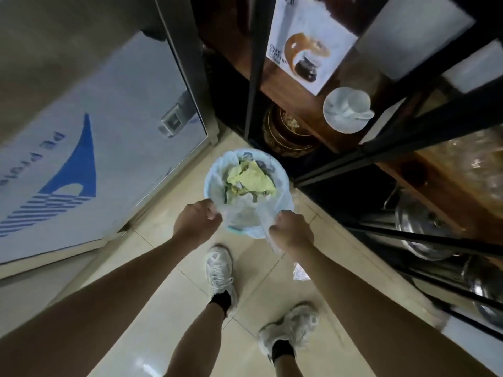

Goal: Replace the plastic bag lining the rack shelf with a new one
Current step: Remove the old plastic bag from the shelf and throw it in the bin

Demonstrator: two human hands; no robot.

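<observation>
Your left hand (pixel 196 221) and right hand (pixel 291 230) each pinch the full plastic bag's (pixel 245 213) near rim, on the floor beside the rack (pixel 394 148). Removal is underway; next, gather the rim and lift.

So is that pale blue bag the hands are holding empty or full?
Partly full at least. The bag gapes open at the top, showing crumpled yellowish waste inside. The left hand and right hand grip its near rim.
</observation>
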